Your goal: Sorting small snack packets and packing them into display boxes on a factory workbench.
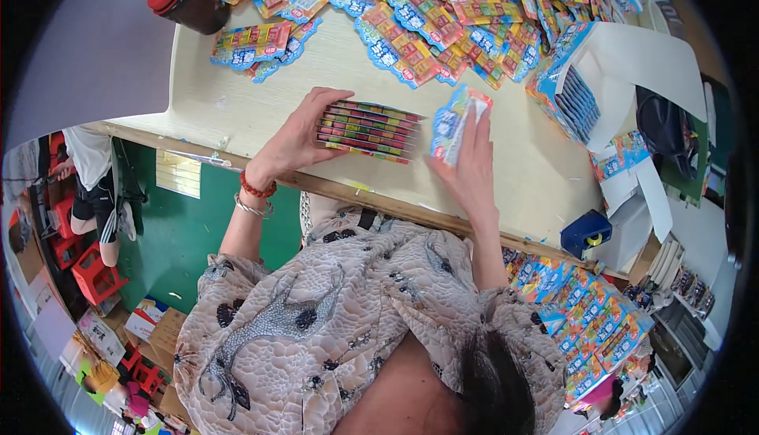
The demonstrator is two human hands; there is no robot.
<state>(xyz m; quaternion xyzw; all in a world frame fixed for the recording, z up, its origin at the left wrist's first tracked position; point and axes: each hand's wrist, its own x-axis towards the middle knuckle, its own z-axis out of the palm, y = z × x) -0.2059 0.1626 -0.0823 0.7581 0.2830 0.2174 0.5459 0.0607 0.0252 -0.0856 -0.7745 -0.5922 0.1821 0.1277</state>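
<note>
My left hand point(294, 141) is closed round one end of a stack of flat colourful packets point(370, 130), thumb on one side and fingers on the other. The stack is turned so that its layered edges show, with thin gaps between packets. To its right, my right hand point(473, 168) grips another packet or small bundle point(449, 128) with a blue and white wavy end; how many it holds I cannot tell. The two hands are apart, both over the near part of the pale table point(316, 71).
A large heap of similar packets point(427, 20) covers the far side, with a few point(251, 45) at the left. An open printed box point(553, 79) holds packets on edge. Nearby are a dark red-lidded bottle point(186, 4), a blue tape dispenser point(586, 233) and stacked printed boxes point(589, 316).
</note>
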